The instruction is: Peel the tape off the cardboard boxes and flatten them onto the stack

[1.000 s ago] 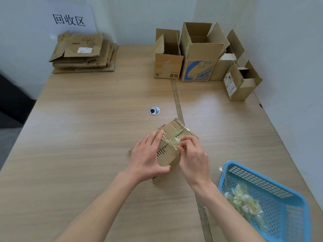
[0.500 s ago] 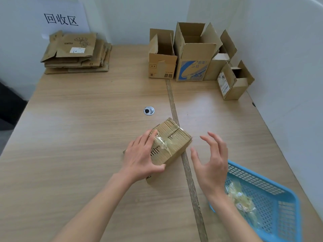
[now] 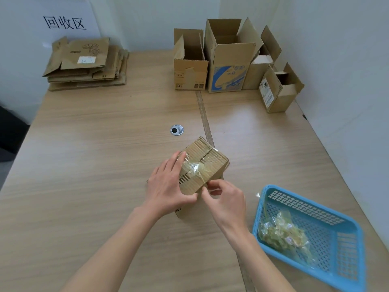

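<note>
A small brown cardboard box (image 3: 207, 161) lies tilted near the middle of the wooden table (image 3: 84, 165). Crumpled clear tape (image 3: 192, 168) clings to its near face. My left hand (image 3: 168, 184) holds the box from the left, fingers along its side and thumb under the near corner. My right hand (image 3: 226, 199) has its fingers curled at the box's lower right corner, pinching at the edge there; what it pinches is too small to tell. The stack of flattened boxes (image 3: 86, 64) lies at the far left corner.
Several open cardboard boxes (image 3: 227, 57) stand along the far edge, one smaller box (image 3: 277, 91) to their right. A blue plastic basket (image 3: 311, 234) with wads of peeled tape sits near right. A round cable hole (image 3: 176, 129) is beyond the box. White walls close the back and right.
My right hand let go of the tape, swung out toward the basket, then came back to the box's lower right corner. My left hand stayed on the box.
</note>
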The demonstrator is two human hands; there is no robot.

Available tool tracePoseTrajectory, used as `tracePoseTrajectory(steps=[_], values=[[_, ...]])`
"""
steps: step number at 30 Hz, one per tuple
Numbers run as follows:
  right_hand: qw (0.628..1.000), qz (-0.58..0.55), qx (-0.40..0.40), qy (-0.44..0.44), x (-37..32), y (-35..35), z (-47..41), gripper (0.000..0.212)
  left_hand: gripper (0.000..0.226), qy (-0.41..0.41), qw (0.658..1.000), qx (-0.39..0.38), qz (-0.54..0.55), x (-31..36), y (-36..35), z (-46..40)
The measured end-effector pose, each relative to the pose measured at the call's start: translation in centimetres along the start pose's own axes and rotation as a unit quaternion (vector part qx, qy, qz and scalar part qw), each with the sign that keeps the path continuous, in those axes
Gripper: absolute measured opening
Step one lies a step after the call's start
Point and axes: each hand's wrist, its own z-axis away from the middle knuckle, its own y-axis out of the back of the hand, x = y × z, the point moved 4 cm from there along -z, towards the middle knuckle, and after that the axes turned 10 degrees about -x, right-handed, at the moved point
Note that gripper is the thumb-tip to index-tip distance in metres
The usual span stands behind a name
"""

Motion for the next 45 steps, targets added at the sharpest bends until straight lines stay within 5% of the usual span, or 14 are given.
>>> tracePoseTrajectory(steps=[13, 25, 34, 45], values=[[0.999, 0.024, 0.044, 0.015, -1.3, -0.8, 0.7, 0.004, 0.124, -0.003, 1.000, 0.001, 0.000, 0.0, 0.0, 0.0], [0.991, 0.011, 0.033, 0.129, 0.2, -0.7, -0.2, 0.010, 0.124, -0.003, 1.000, -0.006, -0.004, 0.0, 0.0, 0.0], [0.992, -0.060, -0.022, 0.113, 1.8, -0.4, 0.6, 0.032, 0.125, -0.003, 1.000, -0.010, -0.014, 0.0, -0.1, -0.1], [0.990, 0.005, 0.023, 0.142, 1.1, -0.3, 0.0, 0.010, 0.127, -0.004, 1.000, -0.019, -0.013, 0.1, -0.1, -0.2]])
